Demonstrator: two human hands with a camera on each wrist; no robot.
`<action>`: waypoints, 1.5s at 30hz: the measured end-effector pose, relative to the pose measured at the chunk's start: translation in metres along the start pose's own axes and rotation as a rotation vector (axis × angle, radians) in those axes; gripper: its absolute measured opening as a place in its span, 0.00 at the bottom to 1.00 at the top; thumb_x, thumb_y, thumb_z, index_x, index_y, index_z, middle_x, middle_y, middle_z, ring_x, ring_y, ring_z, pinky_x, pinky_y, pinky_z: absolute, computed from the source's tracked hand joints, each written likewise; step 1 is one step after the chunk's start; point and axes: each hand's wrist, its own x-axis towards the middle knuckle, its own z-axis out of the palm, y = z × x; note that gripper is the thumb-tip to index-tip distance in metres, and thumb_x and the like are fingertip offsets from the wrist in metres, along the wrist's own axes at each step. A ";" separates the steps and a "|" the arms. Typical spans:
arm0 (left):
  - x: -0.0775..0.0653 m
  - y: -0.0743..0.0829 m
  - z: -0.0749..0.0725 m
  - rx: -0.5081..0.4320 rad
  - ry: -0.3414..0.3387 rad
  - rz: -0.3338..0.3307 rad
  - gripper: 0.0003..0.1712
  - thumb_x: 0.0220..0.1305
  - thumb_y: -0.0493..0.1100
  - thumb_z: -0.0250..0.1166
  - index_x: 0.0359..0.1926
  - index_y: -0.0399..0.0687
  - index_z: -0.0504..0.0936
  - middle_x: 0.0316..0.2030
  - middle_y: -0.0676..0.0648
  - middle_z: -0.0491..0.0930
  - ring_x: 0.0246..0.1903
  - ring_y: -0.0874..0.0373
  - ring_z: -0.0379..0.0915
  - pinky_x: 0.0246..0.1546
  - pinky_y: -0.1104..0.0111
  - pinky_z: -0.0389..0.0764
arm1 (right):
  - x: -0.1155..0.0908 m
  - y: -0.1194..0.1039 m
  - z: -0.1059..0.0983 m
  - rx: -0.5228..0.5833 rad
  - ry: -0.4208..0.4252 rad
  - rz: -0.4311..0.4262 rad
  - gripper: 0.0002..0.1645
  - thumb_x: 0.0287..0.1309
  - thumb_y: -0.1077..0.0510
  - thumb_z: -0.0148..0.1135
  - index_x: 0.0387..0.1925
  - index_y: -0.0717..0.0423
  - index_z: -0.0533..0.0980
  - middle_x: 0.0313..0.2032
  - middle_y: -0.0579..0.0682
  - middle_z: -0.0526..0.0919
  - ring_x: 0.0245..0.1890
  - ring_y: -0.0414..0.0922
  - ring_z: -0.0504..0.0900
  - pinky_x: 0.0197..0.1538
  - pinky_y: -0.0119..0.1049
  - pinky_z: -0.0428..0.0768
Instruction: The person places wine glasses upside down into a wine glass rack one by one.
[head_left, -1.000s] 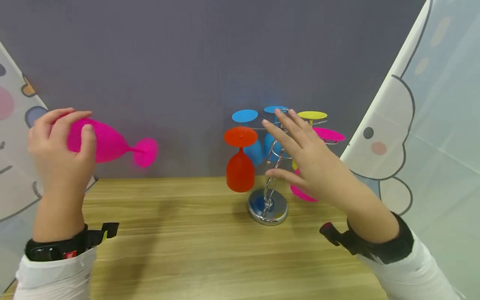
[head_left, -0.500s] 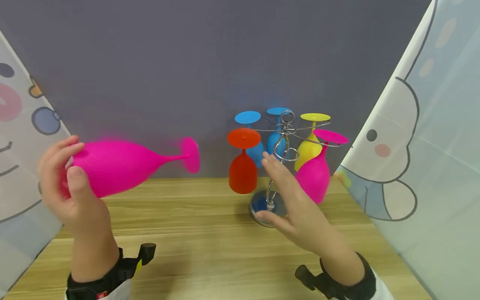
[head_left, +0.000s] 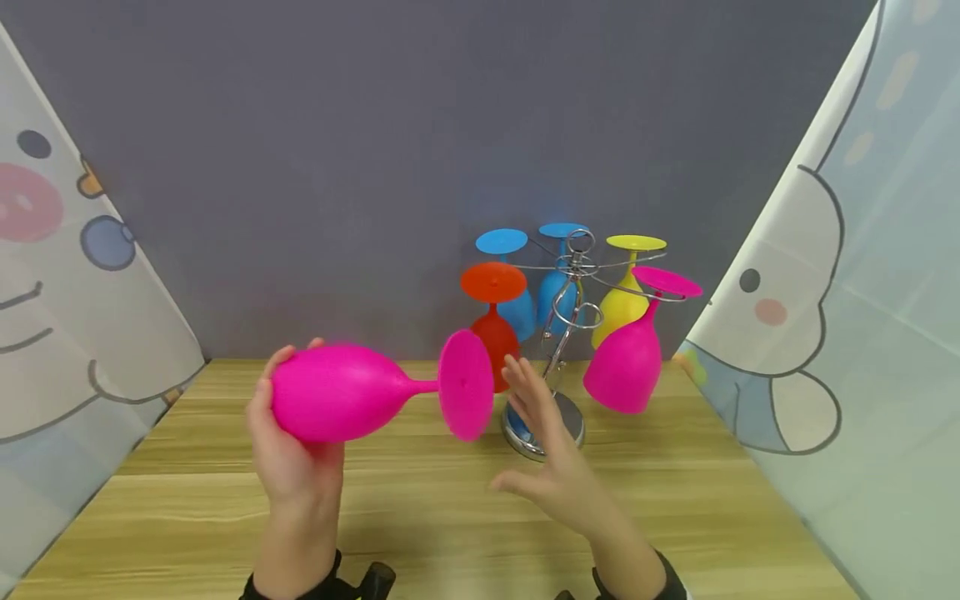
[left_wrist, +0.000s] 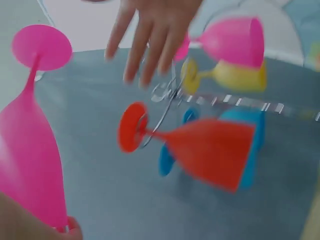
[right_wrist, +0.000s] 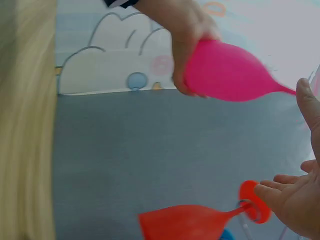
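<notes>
My left hand grips a pink plastic wine glass by its bowl, near the rim. The glass lies sideways in the air, its round foot pointing right. Close to that foot, my right hand is held up with fingers extended and thumb apart, holding nothing. Behind it stands a chrome glass rack on a round base. From its loops hang, upside down, a red glass, a yellow glass, a second pink glass and two blue glasses. One front loop holds no glass.
The rack stands on a wood-grain table near its back edge. A grey panel rises behind. Cartoon-printed white sheets slope along both sides.
My left hand has carried the pink glass rightward and down, to the middle of the head view. My right hand has moved down and left, away from the rack's top.
</notes>
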 end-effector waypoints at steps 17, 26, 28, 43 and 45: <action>-0.027 -0.065 -0.009 -0.065 -0.101 -0.776 0.17 0.73 0.58 0.43 0.44 0.62 0.78 0.48 0.54 0.74 0.48 0.57 0.69 0.42 0.65 0.75 | -0.013 0.017 0.007 -0.028 -0.062 0.103 0.63 0.45 0.48 0.75 0.75 0.52 0.46 0.71 0.53 0.57 0.69 0.41 0.61 0.66 0.40 0.70; -0.037 -0.091 -0.012 -0.063 -0.187 -1.051 0.19 0.73 0.57 0.40 0.52 0.57 0.72 0.51 0.48 0.72 0.51 0.53 0.68 0.51 0.62 0.76 | -0.010 0.017 0.008 -0.086 -0.098 0.076 0.58 0.43 0.52 0.78 0.69 0.57 0.54 0.63 0.54 0.67 0.63 0.43 0.68 0.64 0.39 0.72; -0.037 -0.094 -0.011 -0.089 -0.199 -1.074 0.20 0.73 0.57 0.39 0.57 0.57 0.68 0.53 0.47 0.70 0.53 0.52 0.67 0.52 0.63 0.76 | -0.010 0.018 0.008 -0.118 -0.095 0.094 0.58 0.43 0.50 0.78 0.70 0.56 0.53 0.63 0.54 0.66 0.62 0.42 0.69 0.62 0.39 0.74; -0.038 -0.097 -0.013 -0.119 -0.180 -1.035 0.20 0.75 0.55 0.36 0.61 0.57 0.63 0.53 0.47 0.72 0.51 0.52 0.71 0.53 0.61 0.78 | -0.007 0.022 0.012 -0.051 -0.077 0.387 0.60 0.45 0.56 0.77 0.72 0.49 0.48 0.64 0.51 0.66 0.61 0.51 0.70 0.58 0.50 0.76; -0.038 -0.097 -0.013 -0.110 -0.182 -1.032 0.21 0.75 0.55 0.37 0.62 0.57 0.62 0.54 0.47 0.71 0.52 0.52 0.71 0.54 0.60 0.77 | -0.007 0.021 0.013 -0.064 -0.065 0.381 0.60 0.44 0.56 0.77 0.72 0.49 0.49 0.64 0.51 0.67 0.61 0.51 0.70 0.59 0.51 0.76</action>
